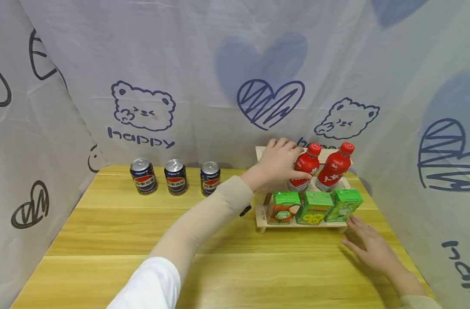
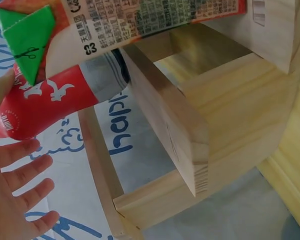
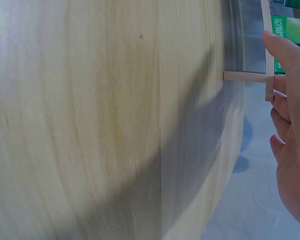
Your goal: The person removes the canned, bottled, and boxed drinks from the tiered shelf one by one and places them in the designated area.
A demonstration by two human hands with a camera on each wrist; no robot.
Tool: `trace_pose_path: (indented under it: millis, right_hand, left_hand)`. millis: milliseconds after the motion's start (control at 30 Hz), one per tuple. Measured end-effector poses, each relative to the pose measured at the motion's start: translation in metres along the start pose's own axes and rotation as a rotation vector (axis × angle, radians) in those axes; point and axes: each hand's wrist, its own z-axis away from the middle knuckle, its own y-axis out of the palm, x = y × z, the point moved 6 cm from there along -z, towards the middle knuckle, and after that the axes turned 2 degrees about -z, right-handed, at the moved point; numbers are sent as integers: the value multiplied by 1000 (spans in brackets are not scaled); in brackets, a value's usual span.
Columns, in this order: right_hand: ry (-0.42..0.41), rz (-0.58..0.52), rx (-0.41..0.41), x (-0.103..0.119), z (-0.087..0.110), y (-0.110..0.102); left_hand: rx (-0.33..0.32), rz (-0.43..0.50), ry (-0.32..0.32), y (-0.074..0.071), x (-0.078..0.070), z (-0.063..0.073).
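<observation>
A small two-tier wooden rack (image 1: 261, 219) holds two red-capped bottles on its upper shelf, with three drink cartons along the lower one. My left hand (image 1: 277, 163) is at the left red bottle (image 1: 307, 166), thumb across its front; in the left wrist view the other fingers (image 2: 32, 177) spread out beside it, not wrapped round. The right red bottle (image 1: 334, 168) stands beside it. At the rack's right front corner, my right hand (image 1: 374, 251) touches the end with extended fingers, near the right green carton (image 1: 344, 206).
Three dark blue cola cans, left (image 1: 144, 177), middle (image 1: 176, 177) and right (image 1: 210, 178), stand in a row at the table's back left. A small black object (image 1: 245, 210) lies left of the rack. Printed cloth (image 1: 204, 64) hangs close behind and at both sides.
</observation>
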Motion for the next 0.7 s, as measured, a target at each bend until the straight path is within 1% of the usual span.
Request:
trace_pose_path:
  millis: [167,367,700]
  right_hand:
    - [-1,0,-5,0,1,1]
    - [-7,5,-14,-1,0,0]
    - [-16,4,-31,0,1,1]
  left_hand:
    - [24,8,10,4,-5,-5]
    - [52,-15,4,7,-6,-10]
    - [39,-27,10,9,-7,-12]
